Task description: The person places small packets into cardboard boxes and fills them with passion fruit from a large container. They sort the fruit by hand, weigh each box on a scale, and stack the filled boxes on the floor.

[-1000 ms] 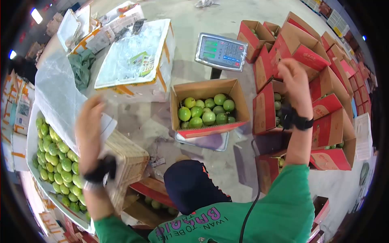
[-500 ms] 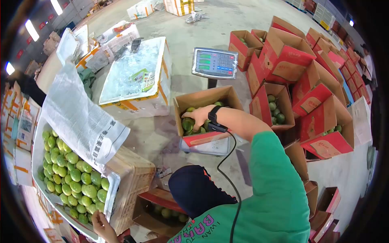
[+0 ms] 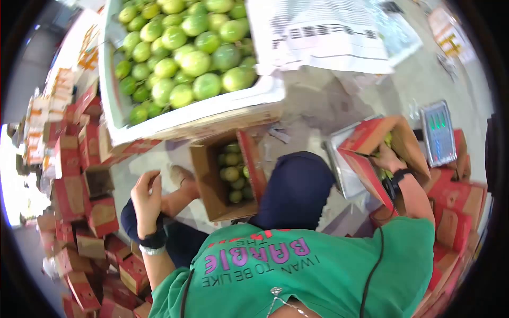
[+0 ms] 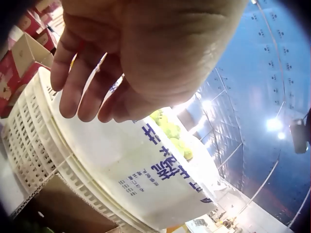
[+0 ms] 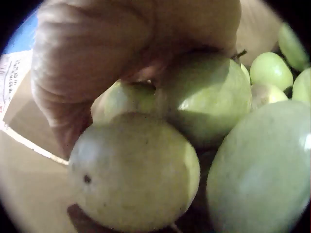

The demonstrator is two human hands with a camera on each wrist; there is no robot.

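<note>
My left hand (image 3: 146, 199) is raised beside my knee, its fingers loosely bent around nothing; in the left wrist view the hand (image 4: 146, 58) hangs in front of a white foam box (image 4: 112, 160). My right hand (image 3: 389, 159) is inside a red and brown carton (image 3: 366, 143) on the scale's platform. In the right wrist view the hand (image 5: 131, 53) curls round a green fruit (image 5: 204, 97), fingertips partly hidden behind other fruits. One paler round fruit (image 5: 133, 170) lies in front, by the carton's inner wall (image 5: 29, 179).
A foam box (image 3: 196, 111) full of green fruits stands at the upper left, with a printed sheet (image 3: 318, 37) at its right. Another carton (image 3: 208, 159) with fruits stands by my legs. The scale's display (image 3: 439, 132) is at the right. Red cartons (image 3: 71, 196) are stacked at the far left.
The head view has swung left and down, shifting the carton on the scale rightward. My right hand went into that carton and remains there. My left hand has moved away from the foam box's edge.
</note>
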